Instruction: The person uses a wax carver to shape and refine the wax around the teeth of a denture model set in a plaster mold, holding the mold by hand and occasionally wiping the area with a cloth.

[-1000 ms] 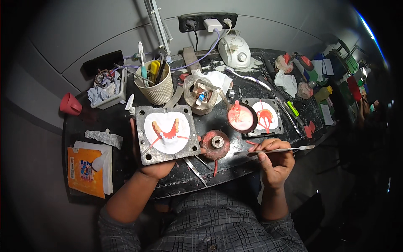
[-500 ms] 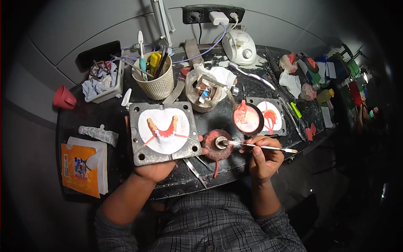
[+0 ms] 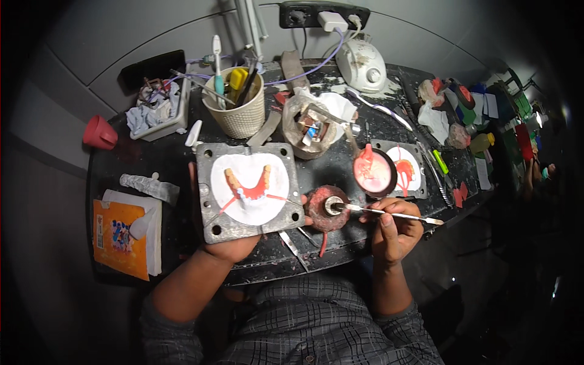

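We found the right hand (image 3: 395, 234) closed in a pinch, thumb and fingers holding a slim metal spatula (image 3: 398, 214) near its middle. The left hand (image 3: 234, 248) was spread beneath a square grey metal flask half (image 3: 267, 230), supporting it; most of its fingers were hidden underneath, with tips showing at the right edge.

We noted the flask half tilted toward the wearer. White plaster (image 3: 248, 212) filled its centre and bore a U-shaped pink wax arch (image 3: 263, 182) set with teeth, with red strips running outward from it.

The spatula's left tip lay at the metal collar of a round reddish burner (image 3: 319, 219), just right of the flask half; we could not tell whether they touched. The other end pointed right, clear of the hand.

Beyond the burner, we recorded a dark pan (image 3: 393, 176) of pink material, overlapping a second flask half (image 3: 417, 146) in our view. A knife (image 3: 294, 250) lay near the table's front edge. Farther out, we observed a beige cup (image 3: 237, 121) of tools, an orange-covered book (image 3: 125, 237) and a white machine (image 3: 362, 67) near the wall.
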Tool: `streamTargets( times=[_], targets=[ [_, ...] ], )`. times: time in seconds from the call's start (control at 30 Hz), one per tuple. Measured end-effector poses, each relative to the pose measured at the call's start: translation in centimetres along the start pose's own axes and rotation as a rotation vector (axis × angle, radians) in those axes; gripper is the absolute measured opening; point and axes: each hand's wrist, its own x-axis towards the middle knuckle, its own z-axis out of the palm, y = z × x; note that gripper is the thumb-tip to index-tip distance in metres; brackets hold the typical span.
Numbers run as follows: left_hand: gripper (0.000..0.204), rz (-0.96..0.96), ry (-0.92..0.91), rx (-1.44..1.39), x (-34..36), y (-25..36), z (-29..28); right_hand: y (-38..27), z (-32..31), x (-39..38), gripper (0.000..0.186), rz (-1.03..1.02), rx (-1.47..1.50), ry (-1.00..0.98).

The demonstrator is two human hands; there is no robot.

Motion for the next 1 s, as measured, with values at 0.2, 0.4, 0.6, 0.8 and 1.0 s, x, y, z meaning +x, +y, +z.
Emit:
streamTargets(
  times=[0.2,0.4,0.6,0.8,1.0],
  targets=[
    [0.113,-0.040,-0.027,-0.043,-0.8,0.4,-0.6,-0.1,-0.1,0.0,0.016,-0.022,-0.042,0.020],
    [0.123,-0.053,0.003,-0.012,-0.2,0.1,-0.7,0.3,-0.5,-0.2,0.016,-0.031,-0.074,0.018],
    [0.124,-0.069,-0.055,-0.068,-0.5,-0.1,-1.4,0.3,-0.5,-0.3,0.016,-0.038,-0.080,0.029],
    [0.128,-0.058,-0.110,0.142,-0.7,0.3,1.9,0.1,-0.4,-0.1,0.016,-0.041,-0.075,0.051],
    [0.139,-0.066,-0.104,0.189,-0.7,0.9,3.2,0.1,-0.1,-0.1,0.014,-0.036,-0.113,0.053]
  ],
)
